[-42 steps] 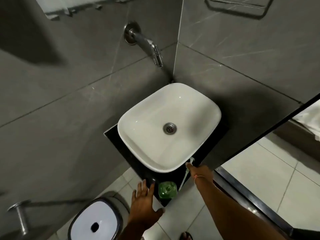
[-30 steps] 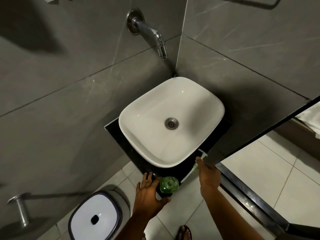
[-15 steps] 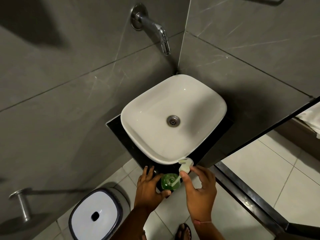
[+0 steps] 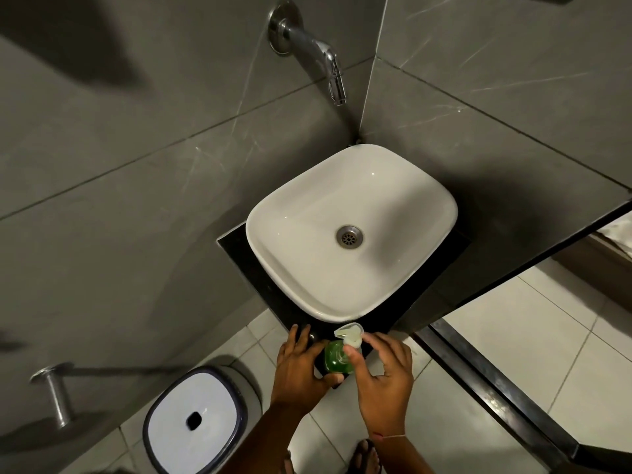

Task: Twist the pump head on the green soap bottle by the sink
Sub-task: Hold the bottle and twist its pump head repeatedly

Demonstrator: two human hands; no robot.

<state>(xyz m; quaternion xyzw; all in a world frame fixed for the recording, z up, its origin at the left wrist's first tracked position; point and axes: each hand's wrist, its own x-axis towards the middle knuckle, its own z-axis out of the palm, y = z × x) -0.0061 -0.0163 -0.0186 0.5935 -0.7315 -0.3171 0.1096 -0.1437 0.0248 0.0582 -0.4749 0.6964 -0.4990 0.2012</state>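
The bottle [image 4: 337,357], green and seen from above, stands on the near corner of the dark surface [image 4: 239,248], just in front of the sink [image 4: 403,268] rim. It sits between the two hands. The left hand [image 4: 301,367] is wrapped around the bottle's left side, fingers reaching along the far side toward the sink and the thumb curled under the near side, so it grips the body. The right hand [image 4: 384,374] comes in from the right; its thumb lies across the top of the bottle and its fingers curve over the pale pump head [image 4: 349,333], pinching it. The pump head's nozzle points away toward the sink rim and nearly touches it. How tightly the right fingers bear on the pump head cannot be told. A thin thread circles the right wrist. Above the sink, a metal tap [image 4: 318,53] juts from the grey tiled wall. Left of the sink and lower, on the pale tiled floor, stands a white bin [image 4: 195,419] with a dark-rimmed lid, and beyond it a metal bar [image 4: 54,395] sticks out of the wall. A sandalled foot [image 4: 367,456] shows below the right wrist.
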